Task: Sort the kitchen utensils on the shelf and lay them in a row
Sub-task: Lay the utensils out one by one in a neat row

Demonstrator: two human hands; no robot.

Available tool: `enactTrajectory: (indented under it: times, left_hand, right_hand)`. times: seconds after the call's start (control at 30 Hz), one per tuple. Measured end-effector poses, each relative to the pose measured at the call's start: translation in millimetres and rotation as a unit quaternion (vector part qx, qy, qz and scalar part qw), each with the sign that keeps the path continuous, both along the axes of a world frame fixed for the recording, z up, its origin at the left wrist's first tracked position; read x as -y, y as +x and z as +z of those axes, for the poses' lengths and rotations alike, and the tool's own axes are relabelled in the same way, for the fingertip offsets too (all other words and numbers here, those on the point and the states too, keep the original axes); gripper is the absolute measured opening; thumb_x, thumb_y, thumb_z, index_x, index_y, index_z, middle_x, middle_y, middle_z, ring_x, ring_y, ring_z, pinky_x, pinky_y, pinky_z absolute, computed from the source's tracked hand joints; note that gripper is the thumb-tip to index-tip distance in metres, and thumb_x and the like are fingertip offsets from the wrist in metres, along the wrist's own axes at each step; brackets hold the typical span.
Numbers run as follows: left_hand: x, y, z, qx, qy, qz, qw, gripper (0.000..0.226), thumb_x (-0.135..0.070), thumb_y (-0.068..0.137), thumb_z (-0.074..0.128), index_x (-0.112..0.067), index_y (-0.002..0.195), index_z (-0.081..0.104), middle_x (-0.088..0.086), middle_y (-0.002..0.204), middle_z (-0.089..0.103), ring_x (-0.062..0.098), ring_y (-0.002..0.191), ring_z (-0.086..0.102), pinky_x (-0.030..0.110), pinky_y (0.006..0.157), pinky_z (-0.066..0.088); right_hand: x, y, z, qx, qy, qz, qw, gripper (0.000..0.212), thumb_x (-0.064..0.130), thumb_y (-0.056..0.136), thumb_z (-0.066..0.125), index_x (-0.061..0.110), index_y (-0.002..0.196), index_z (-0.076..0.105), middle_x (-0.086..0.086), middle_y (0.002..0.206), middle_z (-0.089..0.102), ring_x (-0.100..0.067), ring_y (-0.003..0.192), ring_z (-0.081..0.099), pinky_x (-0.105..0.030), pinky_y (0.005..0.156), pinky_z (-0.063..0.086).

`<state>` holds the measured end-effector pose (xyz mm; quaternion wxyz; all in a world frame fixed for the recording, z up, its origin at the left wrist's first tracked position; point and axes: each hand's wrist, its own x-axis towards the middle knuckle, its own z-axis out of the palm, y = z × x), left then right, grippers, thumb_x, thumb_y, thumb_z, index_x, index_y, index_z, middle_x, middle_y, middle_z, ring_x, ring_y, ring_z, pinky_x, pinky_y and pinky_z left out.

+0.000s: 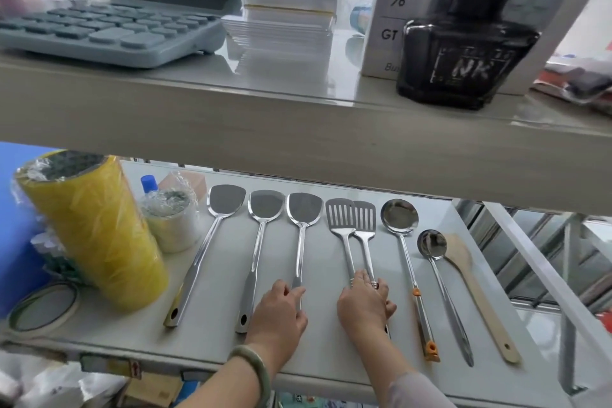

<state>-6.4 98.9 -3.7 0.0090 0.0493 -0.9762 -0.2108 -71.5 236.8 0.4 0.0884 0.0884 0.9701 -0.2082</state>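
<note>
Steel utensils lie in a row on the lower shelf (218, 354), heads to the back. Three solid spatulas come first: one at the left (212, 235), a second (261, 235) and a third (303, 228). Two slotted turners (341, 219) (365, 222) lie close together, their heads overlapping. To the right are a ladle with an orange-tipped handle (402, 235), a smaller ladle (437, 262) and a wooden spatula (470, 285). My left hand (281, 315) rests on the third spatula's handle. My right hand (364, 305) covers both slotted turners' handles.
A yellow film roll (96, 235), a smaller wrapped roll (172, 219) and a tape ring (43, 308) crowd the shelf's left end. The upper shelf (298, 129) overhangs closely, carrying a calculator (116, 26), a card stack (284, 20) and an ink bottle (463, 43).
</note>
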Motion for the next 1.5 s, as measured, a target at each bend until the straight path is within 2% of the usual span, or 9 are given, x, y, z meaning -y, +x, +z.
enactTrajectory:
  times: [0.13,0.3,0.5,0.63,0.93,1.17,1.27,1.37,1.5]
  left_hand:
    - [-24.3,-4.5,11.7,-0.063,0.003,-0.014,0.998,0.045,-0.036,0.092,0.041,-0.026,0.136,0.038,0.001,0.129,0.036,0.016,0.119,0.038,0.024,0.107,0.029]
    - [-75.8,-12.7,19.4,-0.015,0.055,-0.083,0.995,0.043,-0.034,0.094,0.043,-0.027,0.136,0.038,0.004,0.126,0.039,0.019,0.108,0.052,0.027,0.098,0.040]
    - [-108.6,-22.9,13.2,0.085,0.057,-0.062,0.993,0.033,-0.035,0.092,0.045,-0.023,0.122,0.051,0.011,0.122,0.041,0.028,0.102,0.058,0.034,0.095,0.046]
    - [-108.1,-27.4,11.5,0.088,0.059,-0.034,0.994,0.029,-0.029,0.092,0.045,-0.018,0.118,0.054,0.012,0.121,0.044,0.028,0.100,0.059,0.033,0.093,0.046]
    - [-94.7,-25.4,6.9,0.076,0.033,-0.024,0.996,0.027,-0.025,0.089,0.048,-0.019,0.115,0.054,0.008,0.120,0.042,0.029,0.094,0.060,0.034,0.087,0.048]
    - [-90.2,-26.3,8.1,0.075,0.000,-0.026,0.997,0.029,-0.026,0.089,0.045,-0.021,0.117,0.052,0.009,0.120,0.041,0.029,0.097,0.058,0.036,0.087,0.049]
    - [-93.7,-23.9,9.2,0.042,-0.025,-0.023,0.999,0.035,-0.027,0.089,0.044,-0.022,0.123,0.047,0.007,0.123,0.036,0.025,0.109,0.048,0.035,0.097,0.043]
    - [-108.0,-22.3,15.8,-0.021,-0.018,-0.048,0.998,0.041,-0.031,0.092,0.041,-0.025,0.132,0.039,0.004,0.126,0.033,0.020,0.114,0.042,0.029,0.104,0.037]
    - [-146.4,-24.9,23.2,-0.024,0.059,-0.102,0.993,0.044,-0.031,0.095,0.043,-0.023,0.137,0.035,0.001,0.127,0.041,0.016,0.111,0.051,0.024,0.100,0.038]
  right_hand:
    - [-18.5,1.8,8.3,-0.080,-0.078,-0.019,0.994,0.055,0.021,0.092,0.038,0.031,0.145,0.026,-0.001,0.141,0.048,-0.026,0.140,0.025,-0.045,0.106,0.027]
    - [-57.8,5.6,0.5,-0.165,-0.013,0.045,0.985,0.036,0.018,0.084,0.047,0.018,0.117,0.063,-0.008,0.106,0.068,-0.030,0.101,0.057,-0.036,0.087,0.044]
    - [-83.3,3.3,6.6,-0.079,-0.035,0.083,0.993,0.040,0.028,0.087,0.054,0.022,0.127,0.056,-0.012,0.111,0.060,-0.026,0.108,0.055,-0.030,0.091,0.042]
    - [-90.0,-1.3,7.0,-0.073,-0.019,0.094,0.993,0.034,0.025,0.086,0.053,0.016,0.117,0.060,-0.015,0.104,0.062,-0.029,0.103,0.055,-0.031,0.086,0.044]
    - [-95.9,-4.1,1.8,-0.090,-0.007,0.086,0.992,0.024,0.022,0.084,0.052,0.010,0.101,0.062,-0.016,0.098,0.062,-0.031,0.094,0.057,-0.033,0.077,0.045]
    - [-98.3,-2.1,0.5,-0.093,-0.033,0.086,0.991,0.038,0.029,0.088,0.052,0.015,0.123,0.056,-0.014,0.110,0.062,-0.029,0.107,0.055,-0.033,0.089,0.044]
    - [-107.7,0.4,4.0,-0.165,-0.059,0.058,0.983,0.039,0.030,0.089,0.054,0.012,0.124,0.057,-0.014,0.106,0.064,-0.030,0.102,0.058,-0.035,0.088,0.045]
    - [-135.2,-2.6,7.0,-0.243,-0.070,0.009,0.967,0.033,0.014,0.085,0.060,0.005,0.117,0.063,-0.019,0.098,0.066,-0.035,0.091,0.063,-0.036,0.081,0.050]
    - [-183.6,-5.5,5.4,-0.146,-0.032,-0.051,0.988,0.042,0.024,0.089,0.054,0.010,0.128,0.053,-0.015,0.122,0.059,-0.030,0.112,0.055,-0.036,0.095,0.045]
